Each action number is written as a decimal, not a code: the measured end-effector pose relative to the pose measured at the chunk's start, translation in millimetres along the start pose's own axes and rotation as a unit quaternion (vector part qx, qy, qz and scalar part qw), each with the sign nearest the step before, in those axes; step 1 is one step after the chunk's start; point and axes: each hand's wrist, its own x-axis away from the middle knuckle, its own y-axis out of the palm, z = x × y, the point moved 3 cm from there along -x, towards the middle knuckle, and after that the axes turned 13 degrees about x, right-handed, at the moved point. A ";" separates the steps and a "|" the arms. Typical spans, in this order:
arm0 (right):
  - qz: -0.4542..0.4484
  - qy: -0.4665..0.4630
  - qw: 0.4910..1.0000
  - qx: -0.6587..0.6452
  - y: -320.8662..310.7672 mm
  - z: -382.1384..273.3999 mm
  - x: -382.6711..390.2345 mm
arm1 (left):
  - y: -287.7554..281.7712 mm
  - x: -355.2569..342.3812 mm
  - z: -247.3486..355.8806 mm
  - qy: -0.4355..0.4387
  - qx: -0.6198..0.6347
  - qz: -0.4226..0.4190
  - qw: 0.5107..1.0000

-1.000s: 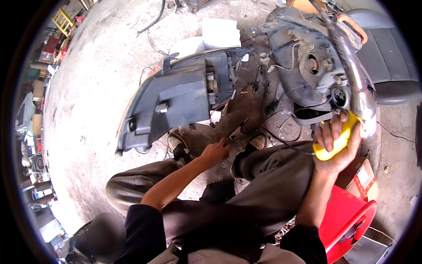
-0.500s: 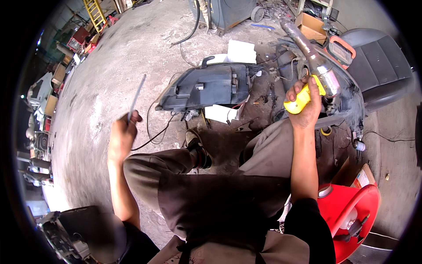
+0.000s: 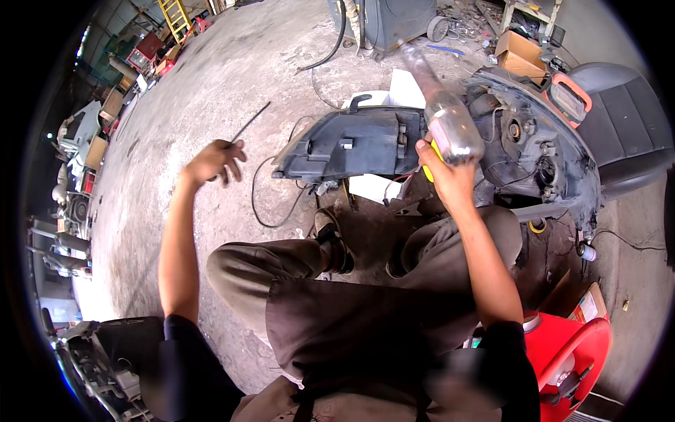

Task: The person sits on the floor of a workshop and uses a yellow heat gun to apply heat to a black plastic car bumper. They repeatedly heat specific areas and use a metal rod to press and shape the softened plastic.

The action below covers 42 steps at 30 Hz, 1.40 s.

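Note:
My left hand is raised over the floor at the left, holding a thin dark rod that points up and to the right; some of its fingers are spread. My right hand is wrapped round the yellow handle of a heat gun. Its worn, bottle-shaped metal barrel tilts up and to the left, its narrow end blurred. Beyond my feet lies a black headlight housing, back side up, with the barrel to the right above it. A second, opened headlight housing lies at the right.
White paper lies by the near edge of the left housing. Black cable loops over the floor. To the right are a car seat, a cardboard box and a red plastic container. A grey wheeled machine stands at the back.
The heat gun has swung left from above the right housing toward the left one. My left hand has risen slightly, its fingers loosened and the rod tilted further right. The view has shifted a little.

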 end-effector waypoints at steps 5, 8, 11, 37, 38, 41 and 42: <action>0.002 0.055 0.979 0.194 35.6 65.5 -25.0 | 65.1 -86.9 -26.7 -0.042 0.120 -0.022 0.992; 0.017 0.058 0.971 0.232 51.2 86.0 -36.7 | 82.0 -121.3 -24.6 -0.023 0.082 -0.012 0.996; 0.040 0.062 0.966 0.246 62.3 105.4 -43.3 | 103.4 -142.2 -20.4 -0.010 0.164 -0.029 0.986; -0.014 0.081 0.900 0.428 -5.5 92.6 -54.0 | 290.9 -61.6 -2.5 0.173 0.141 0.111 0.968; -0.007 0.057 0.896 0.439 -11.8 86.4 -48.4 | 296.8 -69.4 -12.2 0.193 0.152 0.136 0.960; 0.004 0.000 0.911 0.412 -42.1 76.4 -24.4 | 301.3 -70.5 -17.8 0.184 0.179 0.127 0.958; 0.005 -0.008 0.927 0.376 -47.9 72.6 -18.3 | 298.1 -71.3 -19.0 0.196 0.189 0.128 0.954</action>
